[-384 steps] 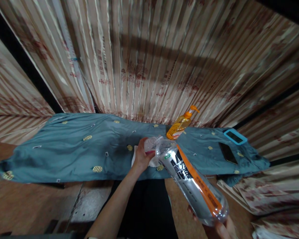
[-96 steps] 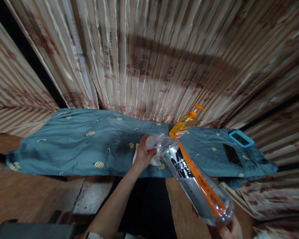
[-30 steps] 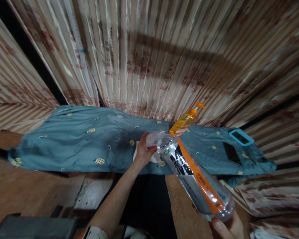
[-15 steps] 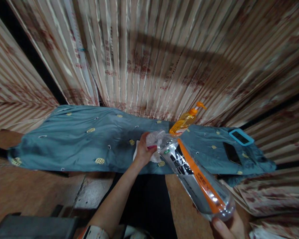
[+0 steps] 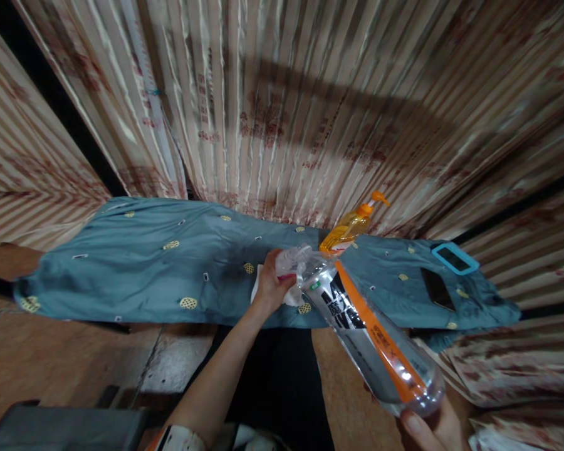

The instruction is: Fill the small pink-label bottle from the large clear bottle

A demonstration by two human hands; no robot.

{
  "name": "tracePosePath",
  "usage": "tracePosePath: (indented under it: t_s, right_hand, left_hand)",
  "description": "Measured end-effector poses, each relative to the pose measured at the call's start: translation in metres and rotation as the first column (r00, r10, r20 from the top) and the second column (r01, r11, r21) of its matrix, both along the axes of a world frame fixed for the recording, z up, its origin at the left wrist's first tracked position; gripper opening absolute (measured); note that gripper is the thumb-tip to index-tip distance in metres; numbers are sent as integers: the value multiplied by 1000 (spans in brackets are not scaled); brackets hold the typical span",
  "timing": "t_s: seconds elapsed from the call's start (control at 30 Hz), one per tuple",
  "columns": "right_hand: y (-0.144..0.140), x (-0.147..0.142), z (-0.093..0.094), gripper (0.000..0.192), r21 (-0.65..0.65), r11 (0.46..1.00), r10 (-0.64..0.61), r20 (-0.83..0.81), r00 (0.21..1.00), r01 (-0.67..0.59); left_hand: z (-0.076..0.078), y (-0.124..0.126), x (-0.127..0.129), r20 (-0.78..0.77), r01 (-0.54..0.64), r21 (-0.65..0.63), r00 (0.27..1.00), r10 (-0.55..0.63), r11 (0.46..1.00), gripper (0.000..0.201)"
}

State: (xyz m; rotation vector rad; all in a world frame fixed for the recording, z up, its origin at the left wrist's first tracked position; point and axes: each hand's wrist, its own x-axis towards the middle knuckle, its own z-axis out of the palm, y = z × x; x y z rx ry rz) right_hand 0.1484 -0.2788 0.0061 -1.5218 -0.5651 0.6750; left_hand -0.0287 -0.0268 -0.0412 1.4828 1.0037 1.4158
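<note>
My right hand (image 5: 427,429) is closed around the base of a big clear plastic bottle (image 5: 369,335) with a silver and orange label. The bottle is tilted, its neck towards my left hand (image 5: 271,285). In that left hand is a small clear plastic container (image 5: 292,262) with a pink patch, its exact kind hard to make out. The bottle's mouth meets this container, and the contact point is partly hidden. White tissue or cloth (image 5: 293,298) lies beneath my left hand. Just behind the bottle's neck stands a pump bottle (image 5: 345,232) of amber liquid with an orange pump.
A narrow table carries a grey-green cloth (image 5: 136,263) with pineapple prints. On its right end lie a dark phone (image 5: 438,289) and a light-blue framed device (image 5: 455,258). Patterned curtains (image 5: 272,113) hang behind and at the sides. A dark stool or chair (image 5: 66,429) is at lower left.
</note>
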Motion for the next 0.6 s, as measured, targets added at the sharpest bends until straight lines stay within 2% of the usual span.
tracePosePath:
  t_s: [0.13, 0.3, 0.6]
  right_hand:
    - [0, 1, -2, 87, 6, 1000, -7, 31, 999, 6]
    - [2, -4, 3, 89, -13, 1000, -25, 0, 1000, 25]
    - [1, 0, 0, 86, 0, 1000, -23, -10, 1000, 23]
  left_hand:
    - [-1, 0, -1, -12, -13, -4, 1000, 13, 1000, 62]
    - [-1, 1, -1, -16, 0, -9, 1000, 0, 1000, 64]
    - [-4, 1, -1, -19, 5, 4, 1000, -5, 1000, 62]
